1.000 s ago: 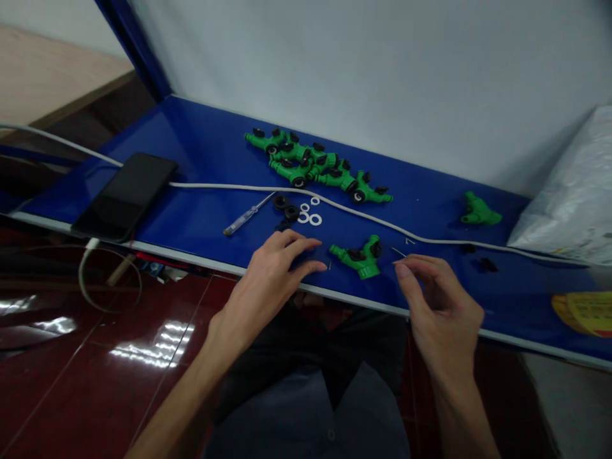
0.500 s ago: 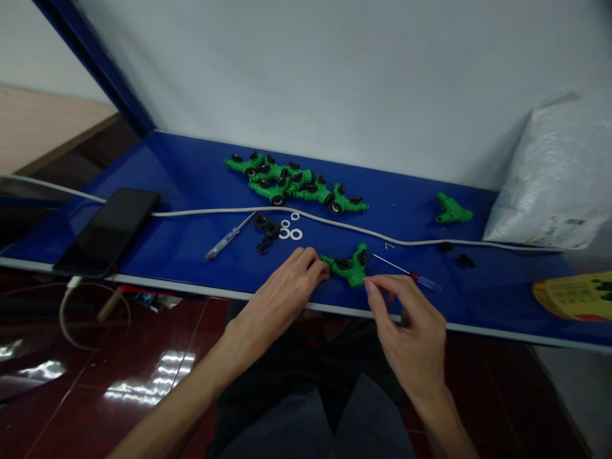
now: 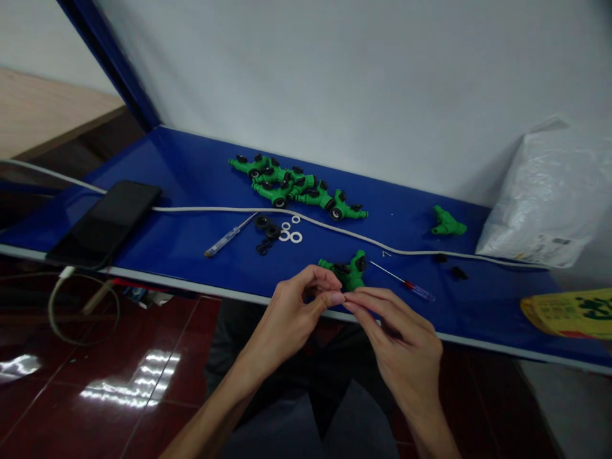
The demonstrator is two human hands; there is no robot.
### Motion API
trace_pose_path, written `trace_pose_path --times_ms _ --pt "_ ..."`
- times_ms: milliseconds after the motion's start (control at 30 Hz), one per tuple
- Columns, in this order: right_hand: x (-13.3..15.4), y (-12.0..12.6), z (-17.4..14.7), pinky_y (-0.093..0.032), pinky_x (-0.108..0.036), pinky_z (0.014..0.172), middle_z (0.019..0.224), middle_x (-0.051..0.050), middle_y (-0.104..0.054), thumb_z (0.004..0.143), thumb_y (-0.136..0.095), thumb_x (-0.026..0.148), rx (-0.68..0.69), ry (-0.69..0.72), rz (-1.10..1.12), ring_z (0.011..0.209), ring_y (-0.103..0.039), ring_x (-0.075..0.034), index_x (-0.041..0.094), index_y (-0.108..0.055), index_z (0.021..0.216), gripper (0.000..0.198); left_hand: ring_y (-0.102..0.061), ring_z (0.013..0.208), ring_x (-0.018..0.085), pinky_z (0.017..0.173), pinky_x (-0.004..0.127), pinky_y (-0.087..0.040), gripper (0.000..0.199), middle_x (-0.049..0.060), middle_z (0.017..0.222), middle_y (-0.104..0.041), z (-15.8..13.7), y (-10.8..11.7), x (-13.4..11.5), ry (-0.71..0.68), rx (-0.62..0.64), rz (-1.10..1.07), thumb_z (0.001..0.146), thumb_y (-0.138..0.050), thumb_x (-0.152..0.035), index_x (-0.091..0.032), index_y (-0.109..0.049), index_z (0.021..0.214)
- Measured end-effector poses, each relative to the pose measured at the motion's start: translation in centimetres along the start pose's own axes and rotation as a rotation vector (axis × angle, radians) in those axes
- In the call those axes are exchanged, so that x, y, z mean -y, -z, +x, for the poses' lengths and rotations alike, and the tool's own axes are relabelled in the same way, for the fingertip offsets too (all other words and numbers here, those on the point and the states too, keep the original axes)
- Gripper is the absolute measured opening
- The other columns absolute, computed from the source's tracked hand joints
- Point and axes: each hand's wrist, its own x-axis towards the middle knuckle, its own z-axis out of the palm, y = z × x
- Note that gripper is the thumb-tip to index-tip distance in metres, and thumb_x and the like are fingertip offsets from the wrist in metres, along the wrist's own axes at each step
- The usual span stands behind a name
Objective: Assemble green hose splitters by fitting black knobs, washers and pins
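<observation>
My left hand (image 3: 294, 309) and my right hand (image 3: 404, 331) meet fingertip to fingertip at the table's front edge. Both are closed in a pinch, around something tiny and dark that I cannot make out. Just behind the fingers lies a green Y-shaped hose splitter (image 3: 354, 278) with black valve knobs, partly hidden by my left hand. To its right rests a small screwdriver (image 3: 411, 287) with a clear and red handle. White ring washers (image 3: 296, 237), black threaded rings (image 3: 272, 231) and thin black O-rings (image 3: 262, 247) lie to the left, beside a clear-handled screwdriver (image 3: 224, 241).
Several assembled green splitters (image 3: 306, 191) sit in a row at the back. A bare green body (image 3: 448, 222), black knobs (image 3: 459, 273), a white plastic-wrapped package (image 3: 530, 191) and a yellow bag (image 3: 568, 312) are at right. A white cable (image 3: 215, 209) crosses the table behind a phone (image 3: 105, 223).
My left hand has moved right, off the splitter's left side, and my right hand has moved left. Their fingertips now meet in front of the splitter. The view has shifted slightly.
</observation>
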Motion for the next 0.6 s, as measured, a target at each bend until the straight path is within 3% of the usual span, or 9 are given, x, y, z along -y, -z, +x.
trace_pose_path --times_ms 200,267,367,467,600 --pt "-0.8 1.0 0.9 -0.055 -0.021 0.074 0.093 0.003 -0.074 0.088 -0.075 0.014 0.054 -0.017 -0.015 0.083 -0.071 -0.011 0.029 -0.078 0.095 0.017 -0.071 0.081 0.015 0.075 0.025 -0.051 0.010 -0.001 0.085 -0.075 0.9 0.3 0.1 -0.047 0.045 -0.012 0.091 -0.072 -0.027 -0.020 -0.068 0.096" --pt "-1.3 1.2 1.6 -0.054 -0.022 0.072 0.094 0.003 -0.073 0.089 -0.074 0.015 0.055 -0.017 -0.047 0.085 -0.070 -0.012 0.029 -0.078 0.096 0.017 -0.070 0.085 0.016 0.081 0.027 -0.052 0.010 -0.001 0.087 -0.075 1.3 0.8 0.0 -0.141 -0.016 0.143 0.091 -0.072 -0.028 -0.021 -0.070 0.098" --pt "-2.1 1.2 3.1 -0.054 -0.025 0.075 0.095 0.000 -0.072 0.089 -0.074 0.016 0.055 0.040 -0.121 0.087 -0.068 -0.013 0.027 -0.078 0.098 0.014 -0.067 0.105 0.020 0.097 0.033 -0.049 0.024 0.002 0.107 -0.075 2.3 1.5 0.1 -0.342 -0.100 0.436 0.087 -0.078 -0.031 -0.023 -0.072 0.108" --pt "-2.9 0.8 4.4 -0.054 -0.029 0.080 0.095 -0.002 -0.071 0.089 -0.074 0.018 0.069 0.099 -0.186 0.087 -0.067 -0.015 0.023 -0.079 0.096 0.010 -0.062 0.117 0.022 0.106 0.036 -0.046 0.032 0.004 0.121 -0.073 3.5 1.7 0.7 -0.477 -0.017 0.575 0.088 -0.076 -0.034 -0.023 -0.071 0.117" --pt "-3.6 0.2 4.8 -0.055 -0.031 0.078 0.094 -0.004 -0.071 0.090 -0.074 0.020 0.092 0.089 -0.240 0.084 -0.067 -0.017 0.020 -0.079 0.097 0.009 -0.064 0.112 0.021 0.103 0.035 -0.048 0.022 0.005 0.115 -0.075 4.3 1.5 1.5 -0.493 0.049 0.638 0.096 -0.066 -0.032 -0.018 -0.073 0.112"
